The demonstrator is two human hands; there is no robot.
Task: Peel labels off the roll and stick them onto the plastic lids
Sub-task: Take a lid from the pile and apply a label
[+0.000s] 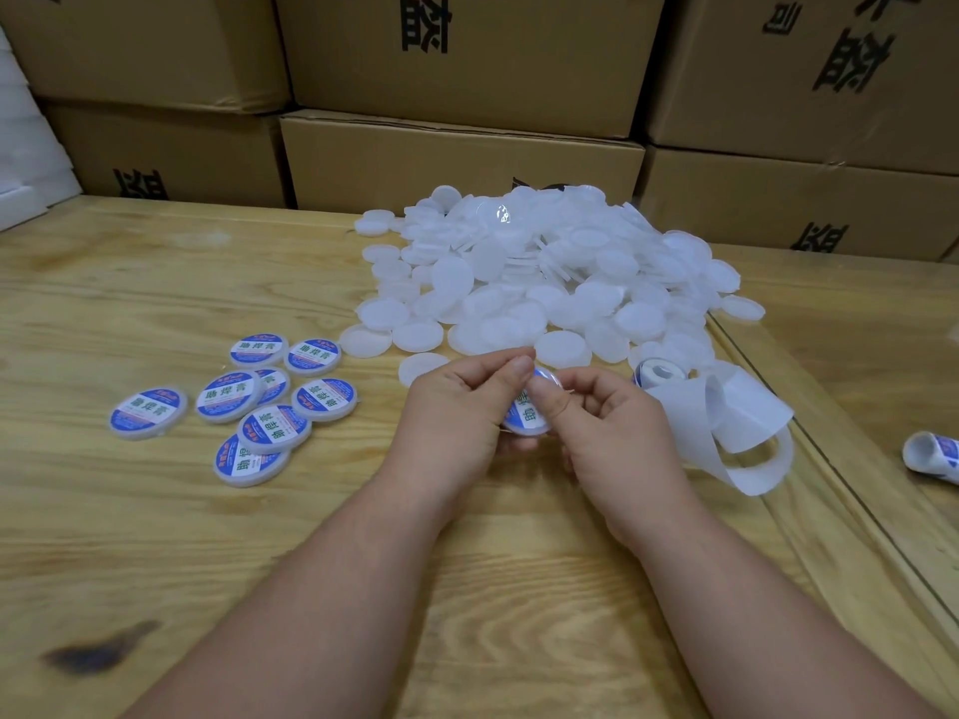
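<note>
My left hand and my right hand meet over the table's middle, both gripping one white plastic lid with a blue and white label on it. My right thumb presses on the label's upper part; my left thumb lies along the lid's top edge. A heap of bare white lids lies just beyond my hands. Several labelled lids lie scattered to the left. The label roll rests right of my hands, with a long curl of empty backing strip trailing from it.
The wooden table has a seam running diagonally at the right. A second small label roll lies at the far right edge. Stacked cardboard boxes wall off the back. White foam sheets stand at the far left.
</note>
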